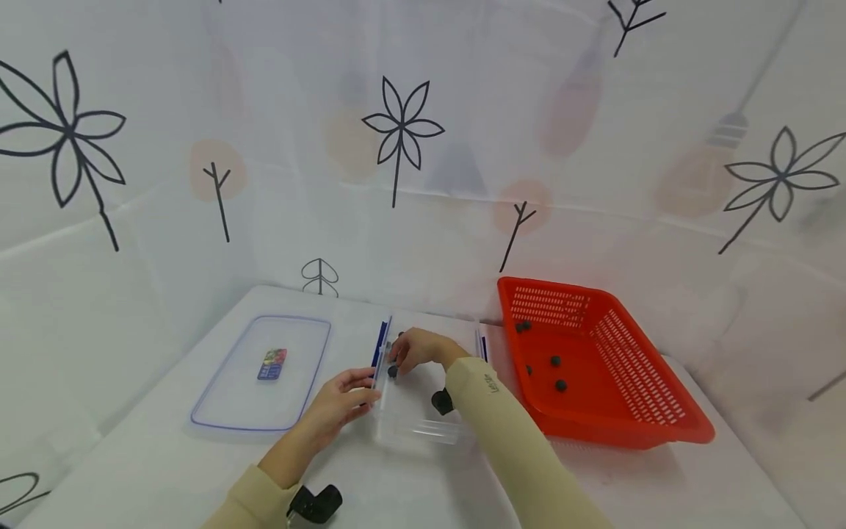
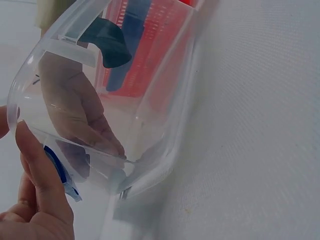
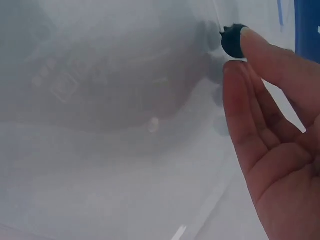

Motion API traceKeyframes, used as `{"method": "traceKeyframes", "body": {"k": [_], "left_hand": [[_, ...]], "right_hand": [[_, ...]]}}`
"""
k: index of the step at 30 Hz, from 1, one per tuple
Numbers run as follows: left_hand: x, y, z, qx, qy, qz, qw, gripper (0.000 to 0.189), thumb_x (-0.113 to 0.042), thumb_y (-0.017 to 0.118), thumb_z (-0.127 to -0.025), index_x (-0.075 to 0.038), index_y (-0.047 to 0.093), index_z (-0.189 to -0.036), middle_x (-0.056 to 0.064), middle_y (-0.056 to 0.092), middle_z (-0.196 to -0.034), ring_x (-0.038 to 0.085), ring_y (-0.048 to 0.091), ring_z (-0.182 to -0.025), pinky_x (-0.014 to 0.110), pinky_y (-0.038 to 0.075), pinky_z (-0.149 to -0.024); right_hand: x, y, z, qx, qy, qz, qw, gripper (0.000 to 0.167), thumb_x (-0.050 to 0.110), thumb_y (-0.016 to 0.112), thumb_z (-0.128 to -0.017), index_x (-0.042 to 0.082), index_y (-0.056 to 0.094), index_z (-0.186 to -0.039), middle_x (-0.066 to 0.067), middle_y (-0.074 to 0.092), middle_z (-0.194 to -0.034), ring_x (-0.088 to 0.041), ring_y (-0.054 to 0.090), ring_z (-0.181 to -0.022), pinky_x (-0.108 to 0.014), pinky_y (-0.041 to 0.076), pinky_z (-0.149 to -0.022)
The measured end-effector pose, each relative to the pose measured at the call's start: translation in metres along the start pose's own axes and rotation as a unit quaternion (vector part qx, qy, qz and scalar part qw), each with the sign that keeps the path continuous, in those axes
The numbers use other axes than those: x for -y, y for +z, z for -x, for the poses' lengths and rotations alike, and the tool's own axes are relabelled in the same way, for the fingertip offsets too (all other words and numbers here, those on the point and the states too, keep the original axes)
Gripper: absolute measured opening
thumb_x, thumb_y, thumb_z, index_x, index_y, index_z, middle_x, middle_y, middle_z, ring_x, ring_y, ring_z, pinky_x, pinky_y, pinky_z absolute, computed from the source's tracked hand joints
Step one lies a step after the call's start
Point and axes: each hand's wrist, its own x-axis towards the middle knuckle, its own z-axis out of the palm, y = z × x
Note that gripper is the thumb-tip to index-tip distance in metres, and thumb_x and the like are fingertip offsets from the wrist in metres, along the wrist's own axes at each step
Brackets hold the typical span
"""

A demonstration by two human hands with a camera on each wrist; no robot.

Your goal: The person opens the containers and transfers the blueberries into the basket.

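My left hand (image 1: 337,404) holds the rim of a clear plastic box (image 1: 423,430) at its near left corner; in the left wrist view the thumb and a finger pinch the rim. My right hand (image 1: 423,349) reaches into the box near its left wall. Between its thumb and index finger is a dark blueberry (image 3: 233,41), its crown showing. In the head view a blueberry (image 1: 393,372) shows just below these fingertips. Part of another dark berry (image 1: 401,335) peeks out beyond the hand. The right hand and sleeve hide part of the box.
To the right stands a red perforated basket (image 1: 615,430) with several dark berries inside. A clear lid with a blue rim (image 1: 241,427) lies on the left of the white table (image 1: 172,470), with a colourful label (image 1: 272,364) on it. Blue latches (image 1: 380,345) flank the box.
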Motion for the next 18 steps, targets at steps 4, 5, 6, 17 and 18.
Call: {"method": "traceKeyframes", "body": {"k": [4, 5, 6, 17, 18], "left_hand": [[0.0, 0.001, 0.0, 0.005, 0.004, -0.002, 1.0, 0.043, -0.002, 0.066, -0.083, 0.004, 0.052, -0.123, 0.013, 0.056, -0.104, 0.016, 0.055, -0.081, 0.029, 0.05, -0.074], [0.0, 0.002, 0.0, 0.006, 0.005, -0.002, 1.0, 0.043, -0.002, 0.066, -0.082, 0.005, 0.052, -0.123, 0.012, 0.056, -0.103, 0.016, 0.055, -0.081, 0.029, 0.05, -0.074], [0.0, 0.002, 0.0, 0.005, 0.005, -0.004, 1.0, 0.043, -0.002, 0.066, -0.082, 0.004, 0.052, -0.123, 0.012, 0.056, -0.103, 0.016, 0.055, -0.081, 0.029, 0.05, -0.074], [0.002, 0.001, -0.001, 0.003, 0.0, -0.007, 1.0, 0.041, -0.002, 0.065, -0.084, 0.003, 0.052, -0.123, 0.013, 0.055, -0.105, 0.017, 0.057, -0.082, 0.031, 0.05, -0.076], [0.002, 0.0, -0.001, 0.002, 0.0, -0.008, 1.0, 0.041, -0.002, 0.064, -0.084, 0.003, 0.052, -0.123, 0.014, 0.055, -0.105, 0.017, 0.057, -0.082, 0.031, 0.05, -0.076]], "right_hand": [[0.0, 0.003, -0.003, 0.016, 0.007, 0.005, 0.9998, 0.026, -0.004, 0.074, -0.073, 0.003, 0.069, -0.098, 0.0, 0.063, -0.086, -0.01, 0.055, -0.077, -0.023, 0.049, -0.072], [0.0, 0.004, -0.003, 0.018, 0.007, 0.006, 0.9998, 0.026, -0.004, 0.074, -0.073, 0.003, 0.069, -0.098, 0.0, 0.062, -0.085, -0.01, 0.054, -0.076, -0.023, 0.049, -0.071], [0.001, 0.004, -0.003, 0.019, 0.008, 0.003, 0.9998, 0.026, -0.005, 0.075, -0.073, 0.002, 0.069, -0.097, 0.0, 0.062, -0.084, -0.01, 0.055, -0.074, -0.023, 0.05, -0.069], [0.009, 0.002, 0.009, -0.002, 0.005, -0.067, 0.9977, 0.017, -0.001, 0.071, -0.078, 0.001, 0.067, -0.094, -0.003, 0.064, -0.082, -0.014, 0.06, -0.074, -0.027, 0.053, -0.07], [0.012, 0.001, 0.011, 0.0, -0.002, -0.074, 0.9973, 0.017, 0.0, 0.071, -0.078, 0.001, 0.067, -0.094, -0.003, 0.064, -0.082, -0.015, 0.061, -0.074, -0.027, 0.053, -0.07]]}}
